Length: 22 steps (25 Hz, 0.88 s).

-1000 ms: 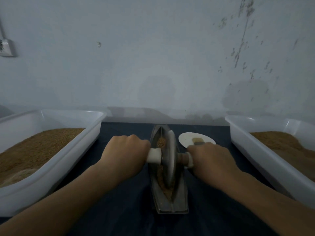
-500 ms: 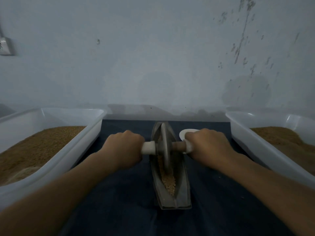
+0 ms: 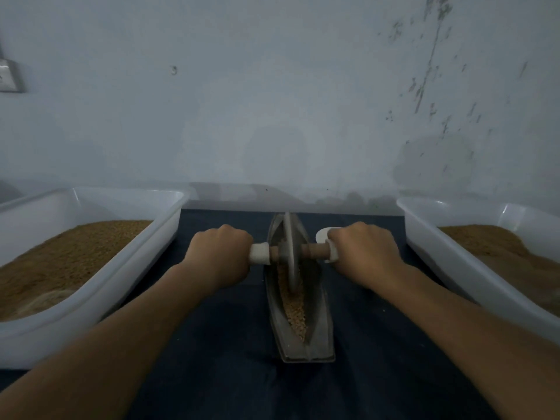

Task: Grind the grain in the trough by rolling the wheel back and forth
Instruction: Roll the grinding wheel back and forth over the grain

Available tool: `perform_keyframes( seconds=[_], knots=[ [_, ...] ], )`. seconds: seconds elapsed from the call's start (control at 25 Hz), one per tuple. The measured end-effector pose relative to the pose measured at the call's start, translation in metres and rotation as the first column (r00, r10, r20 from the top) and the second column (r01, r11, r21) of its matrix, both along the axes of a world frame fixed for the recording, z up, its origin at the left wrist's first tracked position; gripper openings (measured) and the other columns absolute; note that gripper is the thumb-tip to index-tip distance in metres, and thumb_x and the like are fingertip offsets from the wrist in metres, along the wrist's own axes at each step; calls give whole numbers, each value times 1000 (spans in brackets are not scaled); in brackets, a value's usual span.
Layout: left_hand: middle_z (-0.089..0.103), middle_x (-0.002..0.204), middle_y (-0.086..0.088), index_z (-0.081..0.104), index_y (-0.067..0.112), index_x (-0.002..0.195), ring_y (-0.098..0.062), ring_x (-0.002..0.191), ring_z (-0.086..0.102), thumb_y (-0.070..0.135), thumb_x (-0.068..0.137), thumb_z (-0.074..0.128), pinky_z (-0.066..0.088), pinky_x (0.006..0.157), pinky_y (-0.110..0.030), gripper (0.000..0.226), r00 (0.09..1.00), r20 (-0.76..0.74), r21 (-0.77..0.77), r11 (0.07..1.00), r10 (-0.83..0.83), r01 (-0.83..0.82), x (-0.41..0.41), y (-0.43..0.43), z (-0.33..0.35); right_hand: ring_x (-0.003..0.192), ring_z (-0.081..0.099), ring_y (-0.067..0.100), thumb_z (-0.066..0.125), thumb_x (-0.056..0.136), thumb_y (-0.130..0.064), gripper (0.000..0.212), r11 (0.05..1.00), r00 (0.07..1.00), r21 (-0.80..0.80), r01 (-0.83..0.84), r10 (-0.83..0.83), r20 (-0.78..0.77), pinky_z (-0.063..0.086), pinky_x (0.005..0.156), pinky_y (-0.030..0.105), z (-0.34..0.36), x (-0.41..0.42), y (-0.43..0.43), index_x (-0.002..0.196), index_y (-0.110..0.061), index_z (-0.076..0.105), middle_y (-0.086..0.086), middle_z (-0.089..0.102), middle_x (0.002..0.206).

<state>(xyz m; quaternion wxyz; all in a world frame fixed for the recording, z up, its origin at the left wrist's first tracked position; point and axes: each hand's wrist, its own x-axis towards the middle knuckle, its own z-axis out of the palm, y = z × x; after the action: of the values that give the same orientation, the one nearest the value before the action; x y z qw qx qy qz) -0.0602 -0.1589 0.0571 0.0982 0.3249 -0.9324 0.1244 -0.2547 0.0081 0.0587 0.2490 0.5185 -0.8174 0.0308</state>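
Observation:
A narrow boat-shaped metal trough lies lengthwise on the dark cloth in front of me. Brown grain fills its groove, mostly in the near half. A thin metal wheel stands upright in the far half of the trough, on a wooden axle with white end sleeves. My left hand grips the left handle. My right hand grips the right handle. Both fists hide the handle ends.
A white plastic tub of brown grain stands at the left, a second white tub of grain at the right. A small white dish peeks out behind my right hand. A grey wall stands close behind the table.
Both hands have pushed the wheel away from me, from the middle of the trough to its far half. More grain now shows in the near part of the groove.

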Motion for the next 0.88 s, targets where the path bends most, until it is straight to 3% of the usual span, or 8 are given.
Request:
perform_keyframes(
  seconds=[0.08, 0.16, 0.32, 0.48, 0.56, 0.68, 0.76, 0.88],
  knots=[
    [37, 68, 12, 56, 33, 84, -10, 53, 35, 43, 80, 67, 30, 50, -28, 16, 993, -25, -149, 983, -113, 108, 18, 9, -7, 45, 22, 8, 59, 71, -50, 36, 989, 988, -127, -81, 63, -144, 11, 46, 18, -16, 10, 24, 65, -32, 28, -13, 31, 57],
    [26, 60, 12, 46, 34, 73, -10, 47, 27, 43, 73, 70, 16, 45, -24, 25, 983, 8, -283, 943, -181, 176, 26, 15, -8, 43, 13, 10, 54, 67, -55, 41, 988, 979, -129, -86, 60, -194, 2, 48, 17, -27, 14, 37, 69, -37, 18, -13, 23, 57],
    [48, 76, 5, 59, 29, 93, -18, 64, 50, 34, 88, 60, 34, 55, -32, 7, 999, -21, -237, 971, -35, 29, -2, 13, 2, 65, 49, 20, 59, 89, -34, 17, 999, 996, -16, 52, -50, 80, 31, 51, 28, -22, 11, 0, 77, -30, 47, -5, 57, 79],
    [59, 92, 3, 63, 28, 105, -19, 75, 57, 33, 90, 61, 41, 63, -34, 15, 1000, 22, -129, 992, -12, 15, -12, 6, 11, 83, 63, 24, 61, 91, -33, 7, 997, 990, 62, 45, -52, 130, 47, 63, 32, -4, 8, -18, 92, -26, 60, -3, 63, 91],
    [47, 77, 10, 59, 34, 95, -14, 63, 44, 41, 85, 65, 36, 58, -33, 14, 996, 1, -137, 987, -89, 88, 8, 8, 1, 64, 54, 19, 64, 83, -39, 16, 1000, 1000, 3, -15, 15, 5, 41, 49, 28, -13, 10, 7, 79, -29, 52, -8, 55, 75],
    [12, 59, 13, 38, 38, 70, -6, 46, 13, 51, 59, 78, 12, 44, -21, 43, 969, -19, -294, 928, -244, 228, 34, 15, -11, 46, 20, 12, 66, 65, -49, 46, 997, 983, -62, -53, 41, -180, 3, 47, 20, -28, 19, 40, 70, -39, 21, -11, 31, 61],
    [12, 60, 12, 38, 37, 71, -7, 46, 12, 49, 62, 76, 11, 45, -23, 40, 976, -37, -296, 935, -215, 195, 24, 10, -11, 46, 23, 12, 67, 67, -44, 42, 998, 987, -54, -16, 7, -160, 6, 46, 21, -25, 16, 29, 67, -36, 26, -12, 35, 60],
    [36, 69, 9, 57, 31, 90, -13, 57, 38, 38, 87, 62, 33, 56, -32, 9, 994, -103, -115, 993, -31, 19, -7, -5, -12, 68, 53, 18, 63, 88, -35, 9, 999, 998, -10, 40, -41, -54, 28, 52, 29, -6, 14, -15, 87, -30, 55, -6, 61, 83]
  ],
)
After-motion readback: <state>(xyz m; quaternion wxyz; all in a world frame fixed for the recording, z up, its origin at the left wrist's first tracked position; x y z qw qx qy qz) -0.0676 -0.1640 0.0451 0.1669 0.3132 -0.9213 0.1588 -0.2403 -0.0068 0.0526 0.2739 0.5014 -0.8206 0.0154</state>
